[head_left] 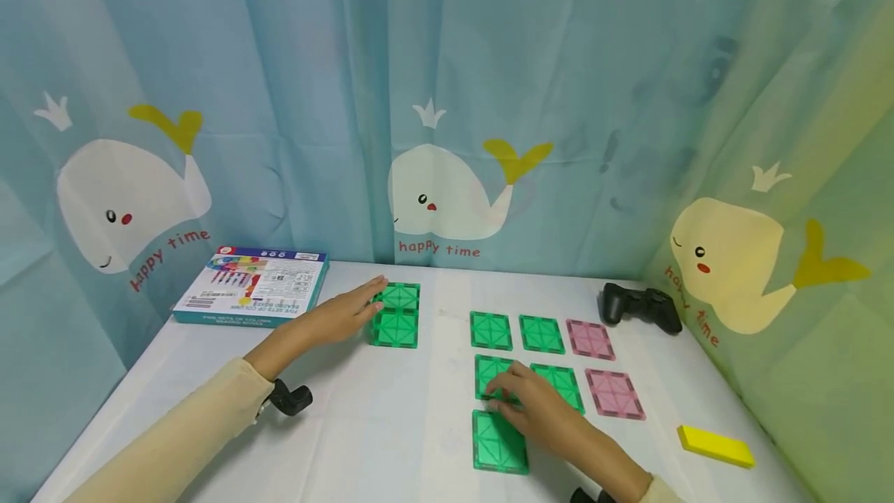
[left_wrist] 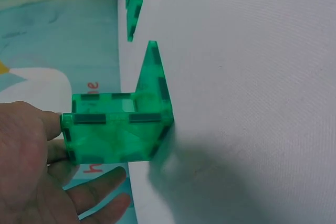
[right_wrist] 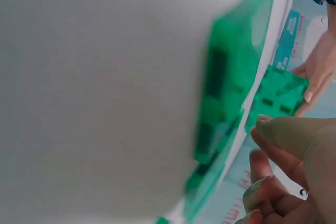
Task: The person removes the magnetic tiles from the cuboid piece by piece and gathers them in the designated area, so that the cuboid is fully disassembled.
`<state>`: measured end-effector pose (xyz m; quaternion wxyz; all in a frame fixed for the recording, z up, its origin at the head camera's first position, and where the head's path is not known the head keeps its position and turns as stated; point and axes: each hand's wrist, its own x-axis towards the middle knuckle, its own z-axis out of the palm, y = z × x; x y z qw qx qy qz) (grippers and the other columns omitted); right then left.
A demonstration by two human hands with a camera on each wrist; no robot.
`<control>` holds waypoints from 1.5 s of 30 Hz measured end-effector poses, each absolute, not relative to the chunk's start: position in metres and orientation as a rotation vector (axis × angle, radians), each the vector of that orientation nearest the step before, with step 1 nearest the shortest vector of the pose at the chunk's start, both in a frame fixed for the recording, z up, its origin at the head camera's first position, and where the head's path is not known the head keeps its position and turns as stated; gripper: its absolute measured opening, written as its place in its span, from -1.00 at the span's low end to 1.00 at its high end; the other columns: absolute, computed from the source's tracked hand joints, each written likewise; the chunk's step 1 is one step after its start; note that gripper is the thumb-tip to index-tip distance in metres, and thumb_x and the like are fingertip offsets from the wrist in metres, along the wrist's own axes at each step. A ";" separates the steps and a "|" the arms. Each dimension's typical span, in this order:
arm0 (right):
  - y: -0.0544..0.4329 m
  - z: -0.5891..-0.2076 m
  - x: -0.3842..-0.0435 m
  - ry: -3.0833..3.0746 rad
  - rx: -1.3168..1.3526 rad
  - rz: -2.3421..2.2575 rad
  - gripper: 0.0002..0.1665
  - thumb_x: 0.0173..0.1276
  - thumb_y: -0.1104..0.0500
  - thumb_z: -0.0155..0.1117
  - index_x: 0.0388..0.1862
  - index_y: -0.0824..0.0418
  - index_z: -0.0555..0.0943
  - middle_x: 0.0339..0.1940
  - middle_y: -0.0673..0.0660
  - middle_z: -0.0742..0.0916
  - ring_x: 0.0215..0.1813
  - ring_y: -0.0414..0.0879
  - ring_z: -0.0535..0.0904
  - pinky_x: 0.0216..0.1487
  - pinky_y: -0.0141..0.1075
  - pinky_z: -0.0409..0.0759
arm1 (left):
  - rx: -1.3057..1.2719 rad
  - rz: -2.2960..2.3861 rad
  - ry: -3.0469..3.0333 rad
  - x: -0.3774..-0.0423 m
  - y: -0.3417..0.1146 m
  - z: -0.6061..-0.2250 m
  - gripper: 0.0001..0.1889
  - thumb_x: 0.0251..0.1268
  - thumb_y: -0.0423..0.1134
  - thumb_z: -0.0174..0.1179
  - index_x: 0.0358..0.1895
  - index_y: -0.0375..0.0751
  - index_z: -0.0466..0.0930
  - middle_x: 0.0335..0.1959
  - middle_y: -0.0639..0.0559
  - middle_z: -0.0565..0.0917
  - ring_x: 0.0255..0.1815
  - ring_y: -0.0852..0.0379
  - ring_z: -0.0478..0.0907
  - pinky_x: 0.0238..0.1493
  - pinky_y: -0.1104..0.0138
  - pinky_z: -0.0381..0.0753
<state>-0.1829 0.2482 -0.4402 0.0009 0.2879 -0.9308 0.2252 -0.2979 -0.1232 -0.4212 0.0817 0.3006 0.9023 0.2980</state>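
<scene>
Left of the table's middle stands a small structure of green see-through magnetic tiles [head_left: 395, 328], with upright walls and a tile flat at the bottom. My left hand [head_left: 342, 317] holds the upper edge of this structure between thumb and forefinger, its other fingers loose, as the left wrist view shows. Over the flat green tiles hovers my right hand [head_left: 538, 406], fingers loosely bent with nothing between them. Its fingertips are close above the nearest green tile [head_left: 499, 445] and overlap the middle one. In the right wrist view, blurred green tiles [right_wrist: 236, 51] appear beside the right hand's fingers [right_wrist: 257, 166].
More green tiles [head_left: 542, 334] lie in rows, with two pink tiles [head_left: 613, 393] at their right. A black game controller [head_left: 641, 307] lies at the back right and a yellow block [head_left: 715, 446] nearer. A flat toy box [head_left: 251, 289] lies back left, before the whale-print curtain [head_left: 447, 99].
</scene>
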 end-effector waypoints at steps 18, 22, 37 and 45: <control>0.141 -0.413 -0.310 -2.805 0.896 0.329 -0.46 0.53 0.14 0.40 0.43 0.19 0.54 0.11 0.20 0.69 0.13 0.05 0.67 0.12 -0.12 0.74 | 0.756 0.899 2.700 -0.297 -0.118 -0.422 -0.33 0.82 -0.08 -0.22 0.72 -0.36 -0.16 0.71 -0.34 0.03 0.72 -0.29 0.01 0.68 -0.14 0.06; 0.127 -0.419 -0.323 -2.681 0.978 0.283 -0.57 0.50 0.23 0.42 0.31 0.21 0.63 -0.02 0.19 0.69 0.00 0.03 0.67 0.01 -0.19 0.75 | 0.723 0.898 2.694 -0.297 -0.119 -0.422 -0.31 0.82 -0.05 -0.23 0.70 -0.44 -0.14 0.70 -0.40 0.04 0.71 -0.32 0.02 0.67 -0.16 0.08; 0.125 -0.432 -0.333 -2.577 1.193 0.170 -0.33 0.55 0.44 0.21 0.50 -0.08 0.51 -0.26 0.03 0.49 -0.25 -0.15 0.38 -0.36 -0.45 0.41 | 0.690 0.874 2.721 -0.301 -0.120 -0.420 -0.38 0.80 0.00 -0.19 0.63 -0.36 0.09 0.63 -0.35 0.27 0.61 -0.31 0.28 0.53 -0.20 0.35; 0.130 -0.434 -0.337 -2.636 1.115 0.254 -0.34 0.58 0.38 0.23 0.55 -0.07 0.48 -0.25 0.03 0.50 -0.26 -0.17 0.40 -0.31 -0.43 0.50 | 0.702 0.877 2.721 -0.301 -0.120 -0.420 -0.38 0.80 0.02 -0.18 0.62 -0.35 0.10 0.59 -0.37 0.32 0.59 -0.32 0.31 0.55 -0.18 0.34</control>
